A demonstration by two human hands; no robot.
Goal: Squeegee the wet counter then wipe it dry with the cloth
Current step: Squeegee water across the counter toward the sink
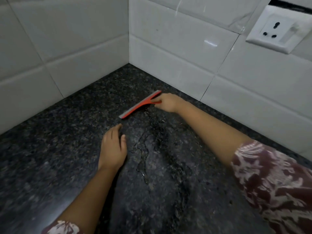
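Observation:
A red squeegee (138,105) with a grey rubber blade lies with its blade on the dark speckled granite counter (50,141), near the back corner. My right hand (168,103) grips its handle from the right side. Water streaks and puddles (146,159) spread over the counter below the blade, between my two arms. My left hand (113,149) rests flat on the counter, fingers slightly apart, holding nothing. No cloth is in view.
White tiled walls (67,48) meet in a corner behind the squeegee. A white wall socket (276,29) sits on the right wall at the upper right. The counter's front edge runs along the lower left.

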